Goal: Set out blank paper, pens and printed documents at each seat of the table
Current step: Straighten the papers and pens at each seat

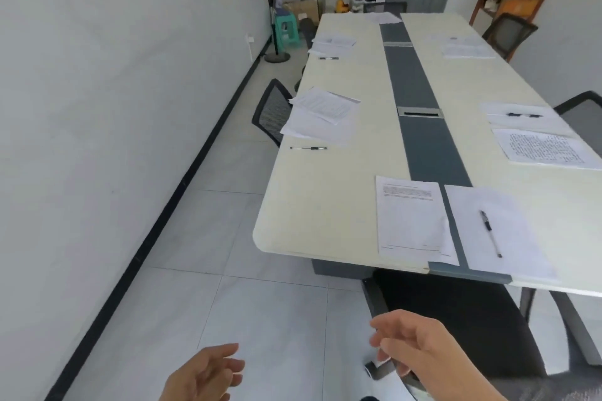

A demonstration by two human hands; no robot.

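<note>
Both hands, left hand (208,374) and right hand (413,345), hang open, seemingly empty, short of the pen (490,233) on the table (325,212).

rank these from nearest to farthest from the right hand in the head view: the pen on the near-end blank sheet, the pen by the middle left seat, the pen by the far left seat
From the right hand:
1. Pen on the near-end blank sheet, just above the hand, at the table's near end.
2. Pen by the middle left seat, along the left edge.
3. Pen by the far left seat, further up the same edge.
</note>
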